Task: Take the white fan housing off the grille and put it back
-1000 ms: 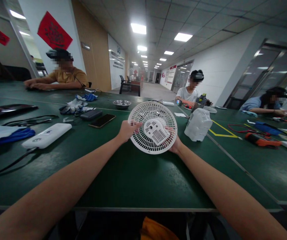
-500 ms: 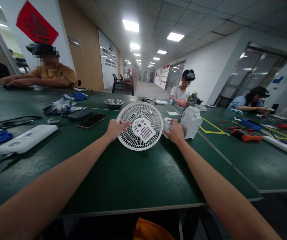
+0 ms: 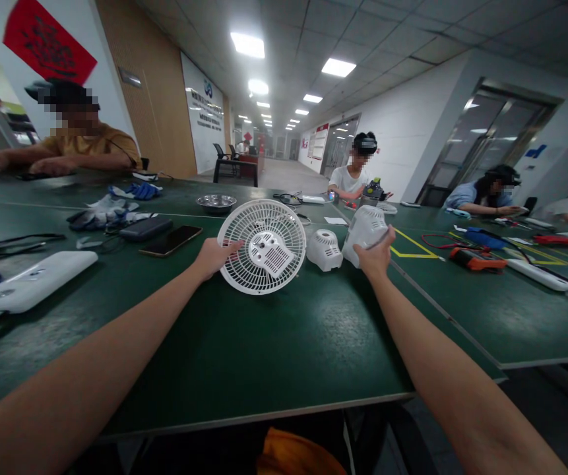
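A round white fan grille (image 3: 262,247) with a motor mount at its middle is held up on edge by my left hand (image 3: 213,258), whose fingers close on its left rim. My right hand (image 3: 375,253) grips a white plastic fan base (image 3: 365,227), thumb on the near side and fingers round its right side; the base looks tilted. Between the grille and the base, a smaller white vented motor cover (image 3: 325,251) rests on the green table, with neither hand touching it.
Left of the grille lie a phone (image 3: 171,241), a dark case (image 3: 146,227), gloves (image 3: 102,214) and a white power bank (image 3: 35,282). A metal bowl (image 3: 216,203) stands behind. An orange multimeter (image 3: 477,259) lies to the right. Several people sit around the table.
My right hand has let go of the motor cover, moved right and taken hold of the fan base, which now tilts. My left hand still holds the grille. The view has shifted slightly.
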A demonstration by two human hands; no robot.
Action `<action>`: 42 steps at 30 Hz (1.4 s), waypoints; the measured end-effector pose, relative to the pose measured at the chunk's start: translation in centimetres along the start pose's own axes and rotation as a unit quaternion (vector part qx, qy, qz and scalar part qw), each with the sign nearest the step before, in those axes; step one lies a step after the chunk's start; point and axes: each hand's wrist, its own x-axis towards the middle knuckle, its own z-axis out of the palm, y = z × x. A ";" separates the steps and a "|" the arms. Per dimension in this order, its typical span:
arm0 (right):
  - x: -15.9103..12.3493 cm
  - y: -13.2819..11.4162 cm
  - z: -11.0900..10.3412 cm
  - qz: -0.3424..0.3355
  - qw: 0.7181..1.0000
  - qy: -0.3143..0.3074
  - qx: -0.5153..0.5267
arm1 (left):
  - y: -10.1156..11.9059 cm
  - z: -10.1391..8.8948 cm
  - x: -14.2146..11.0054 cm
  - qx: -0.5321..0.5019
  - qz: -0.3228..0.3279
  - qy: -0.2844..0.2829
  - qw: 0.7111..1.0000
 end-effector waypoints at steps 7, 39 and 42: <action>0.4 0.9 1.1 0.081 0.996 -0.026 0.008 | -0.4 -0.1 0.3 0.005 0.001 0.003 1.000; -4.1 -7.5 2.3 -0.024 0.997 -0.065 0.047 | 0.7 0.1 -0.5 0.011 0.000 -0.020 1.000; -2.9 -6.5 1.8 -0.031 0.998 -0.033 0.043 | 0.9 0.2 -0.7 0.004 -0.001 -0.012 1.000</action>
